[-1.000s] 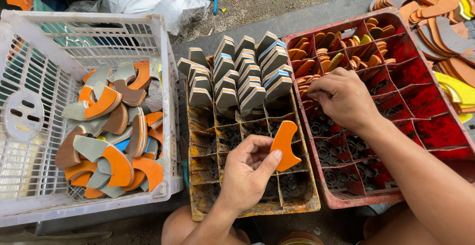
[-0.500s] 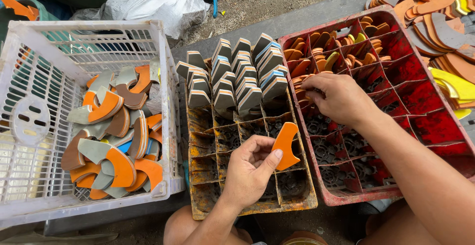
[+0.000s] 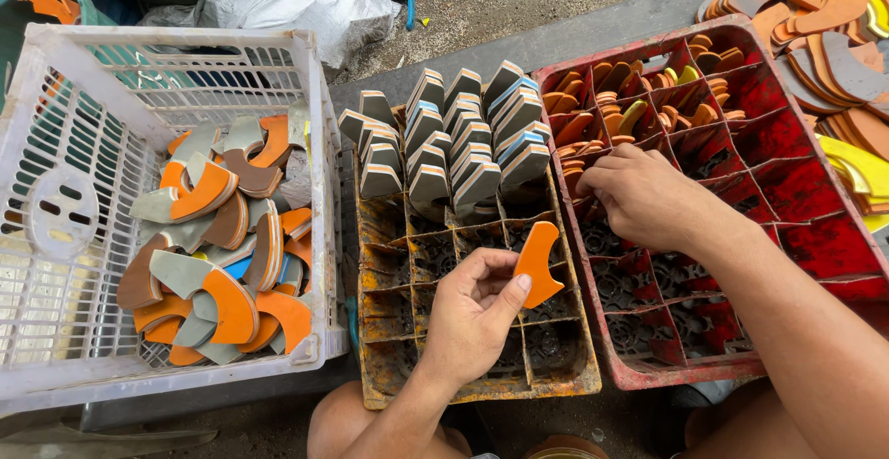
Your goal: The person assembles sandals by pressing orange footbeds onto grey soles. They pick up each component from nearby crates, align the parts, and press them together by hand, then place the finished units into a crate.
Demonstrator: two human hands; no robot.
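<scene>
Left grip point(image 3: 472, 315) pinches an orange curved piece point(image 3: 537, 263) over the yellow divided crate point(image 3: 389, 389); right grip point(image 3: 639, 195) closes on small orange pieces point(image 3: 579, 158) in the red crate point(image 3: 838, 274).

Lighting: even, soft daylight; colours bright. Shadows: faint, short, beneath the left hand point(image 3: 472, 315). Glare: none. Focus: sharp. Distortion: wide-angle bending at edges.

The left hand point(image 3: 472, 315) is raised palm-up with its fingers curled and thumb pressed forward in a pinch. The right hand point(image 3: 644, 195) lies ahead and to its right, palm down, fingertips bunched together, forearm angling back toward the body.
</scene>
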